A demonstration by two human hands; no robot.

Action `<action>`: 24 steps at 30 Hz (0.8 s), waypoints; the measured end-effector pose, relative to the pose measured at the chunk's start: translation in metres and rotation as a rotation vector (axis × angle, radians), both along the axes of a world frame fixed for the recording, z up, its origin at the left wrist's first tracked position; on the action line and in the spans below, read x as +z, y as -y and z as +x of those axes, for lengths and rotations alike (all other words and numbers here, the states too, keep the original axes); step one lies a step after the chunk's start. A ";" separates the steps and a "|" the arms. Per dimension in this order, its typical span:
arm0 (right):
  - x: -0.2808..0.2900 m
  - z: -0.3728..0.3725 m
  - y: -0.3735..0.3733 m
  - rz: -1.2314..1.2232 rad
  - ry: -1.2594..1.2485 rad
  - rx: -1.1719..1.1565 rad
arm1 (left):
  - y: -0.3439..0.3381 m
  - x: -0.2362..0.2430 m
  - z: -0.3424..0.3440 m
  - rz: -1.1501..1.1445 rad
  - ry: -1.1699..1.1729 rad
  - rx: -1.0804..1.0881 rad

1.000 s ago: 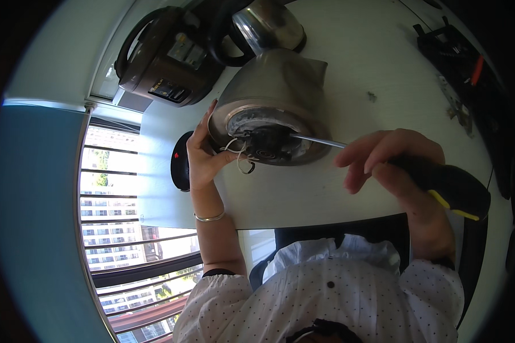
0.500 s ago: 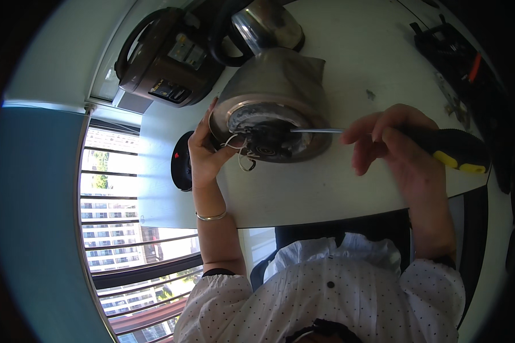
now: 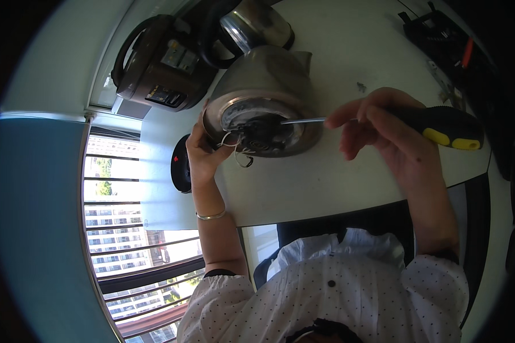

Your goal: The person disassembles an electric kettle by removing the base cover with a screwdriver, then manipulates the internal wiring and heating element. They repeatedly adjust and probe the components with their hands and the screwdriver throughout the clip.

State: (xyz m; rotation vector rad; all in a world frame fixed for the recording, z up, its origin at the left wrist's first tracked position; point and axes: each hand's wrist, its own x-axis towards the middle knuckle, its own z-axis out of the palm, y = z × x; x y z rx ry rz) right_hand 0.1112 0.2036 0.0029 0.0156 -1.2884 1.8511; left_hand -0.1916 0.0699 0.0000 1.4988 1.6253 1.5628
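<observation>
A metal kettle body lies on its side on the table, its opened base facing me. Inside the base sits a black round fitting with loose white wires at its left. My left hand grips the kettle's left rim, thumb near the wires. In my right hand is a screwdriver with a black and yellow handle. Its shaft points left, and the tip reaches the edge of the black fitting; whether it sits in a screw is too small to tell.
Behind the kettle stand a brown electric cooker and a second shiny kettle. A black round base lies left of my wrist. Small screws and a black tool pouch are at the right. A window is at the left.
The kettle, the right hand and the screwdriver appear slightly farther up and left, along with a small shift of the whole view. Both grips stay the same.
</observation>
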 end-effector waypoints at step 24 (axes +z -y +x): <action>-0.001 0.000 -0.009 -0.024 -0.057 0.037 | 0.001 0.014 0.017 -0.169 -0.623 0.154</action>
